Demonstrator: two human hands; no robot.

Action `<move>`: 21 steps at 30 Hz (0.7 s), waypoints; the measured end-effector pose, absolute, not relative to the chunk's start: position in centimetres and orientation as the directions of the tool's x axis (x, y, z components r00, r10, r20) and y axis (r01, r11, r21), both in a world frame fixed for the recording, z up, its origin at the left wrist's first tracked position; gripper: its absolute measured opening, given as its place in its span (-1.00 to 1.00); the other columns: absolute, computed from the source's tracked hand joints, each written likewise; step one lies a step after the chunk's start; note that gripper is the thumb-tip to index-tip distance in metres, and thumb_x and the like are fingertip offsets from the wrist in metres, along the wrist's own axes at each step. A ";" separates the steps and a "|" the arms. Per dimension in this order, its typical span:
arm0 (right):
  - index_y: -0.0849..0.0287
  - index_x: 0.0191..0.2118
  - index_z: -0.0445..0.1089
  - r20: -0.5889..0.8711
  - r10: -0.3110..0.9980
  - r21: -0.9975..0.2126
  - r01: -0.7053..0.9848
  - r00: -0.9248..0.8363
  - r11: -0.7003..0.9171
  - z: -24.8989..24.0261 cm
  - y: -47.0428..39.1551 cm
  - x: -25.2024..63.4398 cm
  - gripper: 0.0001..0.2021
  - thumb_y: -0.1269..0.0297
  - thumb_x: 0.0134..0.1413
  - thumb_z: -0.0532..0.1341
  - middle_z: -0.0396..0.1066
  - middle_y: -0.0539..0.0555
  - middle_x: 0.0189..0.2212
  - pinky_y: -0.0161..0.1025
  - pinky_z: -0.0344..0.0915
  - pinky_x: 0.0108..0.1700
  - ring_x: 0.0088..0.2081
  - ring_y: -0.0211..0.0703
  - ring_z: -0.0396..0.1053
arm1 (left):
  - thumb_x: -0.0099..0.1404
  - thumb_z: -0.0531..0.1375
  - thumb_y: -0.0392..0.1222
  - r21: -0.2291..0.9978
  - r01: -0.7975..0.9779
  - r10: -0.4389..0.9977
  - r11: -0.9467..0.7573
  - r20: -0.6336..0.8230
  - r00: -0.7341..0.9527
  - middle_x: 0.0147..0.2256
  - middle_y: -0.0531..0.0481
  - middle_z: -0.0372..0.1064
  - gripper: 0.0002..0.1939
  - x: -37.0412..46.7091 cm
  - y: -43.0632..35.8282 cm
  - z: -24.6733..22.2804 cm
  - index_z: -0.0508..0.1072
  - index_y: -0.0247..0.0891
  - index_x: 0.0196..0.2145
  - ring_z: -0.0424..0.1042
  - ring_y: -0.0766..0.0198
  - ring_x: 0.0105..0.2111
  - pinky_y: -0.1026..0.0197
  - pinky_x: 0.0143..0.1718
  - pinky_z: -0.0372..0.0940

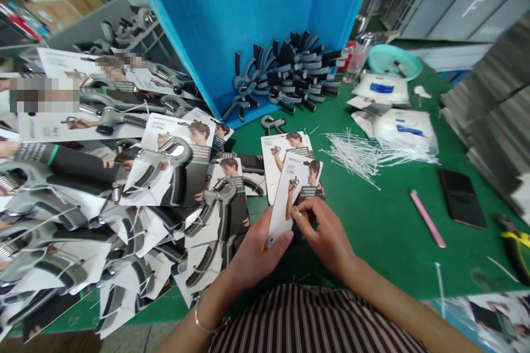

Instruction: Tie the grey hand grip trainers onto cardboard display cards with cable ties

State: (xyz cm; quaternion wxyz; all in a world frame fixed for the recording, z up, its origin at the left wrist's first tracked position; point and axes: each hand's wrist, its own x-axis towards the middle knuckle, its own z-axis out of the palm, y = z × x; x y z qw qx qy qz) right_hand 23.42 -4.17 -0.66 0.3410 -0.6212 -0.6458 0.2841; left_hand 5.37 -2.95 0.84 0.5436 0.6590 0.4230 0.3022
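Observation:
My left hand (259, 248) grips the lower left edge of a printed cardboard backing card (285, 198), which stands tilted in front of me. At the card's middle, my right hand (325, 234) pinches with thumb and forefinger; a small white tip there looks like the end of a cable tie, mostly hidden by the fingers. Another backing card (269, 162) lies just behind the held one. Beyond it, a single hand grip strengthener (273, 124) rests on the green table. To the right is a loose pile of white cable ties (351, 154).
Hand grips tied to cards (174, 165) heap up on the left. A blue crate (248, 5) on its side holds loose grips (290, 69). At right are bagged ties (403, 127), a pink pen-like stick (428, 219), a phone (461, 198) and yellow-handled pliers (515, 245).

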 end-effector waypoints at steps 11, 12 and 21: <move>0.11 -0.29 0.27 0.008 1.000 -0.938 0.348 -0.007 0.010 -0.6 -4.8 25.2 -0.88 0.23 0.27 0.10 0.31 -0.03 -0.45 -0.29 0.28 -0.36 -0.45 -0.22 0.30 | 0.29 0.19 -0.10 0.951 0.091 0.940 0.295 -0.306 0.149 -0.23 0.00 0.52 -0.65 6.1 -2.3 0.7 0.44 -0.19 0.01 0.45 0.22 -0.32 0.27 -0.28 0.31; 0.11 -0.22 0.29 0.026 0.999 -0.914 0.406 -0.020 0.032 -0.7 -4.7 26.7 -0.88 0.20 0.28 0.10 0.35 0.00 -0.39 -0.26 0.31 -0.30 -0.40 -0.20 0.34 | 0.28 0.20 -0.09 0.950 0.068 0.939 0.304 -0.311 0.149 -0.19 -0.01 0.52 -0.66 6.0 -2.3 0.7 0.44 -0.18 0.01 0.45 0.23 -0.31 0.27 -0.28 0.31; 0.22 -0.26 0.38 0.192 0.945 -0.285 0.937 0.264 -0.204 -6.5 1.1 43.4 -0.78 0.16 0.16 0.15 0.36 0.27 -0.25 -0.03 0.28 -0.11 -0.16 0.11 0.33 | 0.13 0.32 -0.16 0.792 -0.372 0.875 0.484 -0.427 0.229 -0.25 -0.08 0.56 -0.55 7.5 -0.7 0.3 0.43 -0.31 -0.03 0.47 0.28 -0.46 0.31 -0.44 0.30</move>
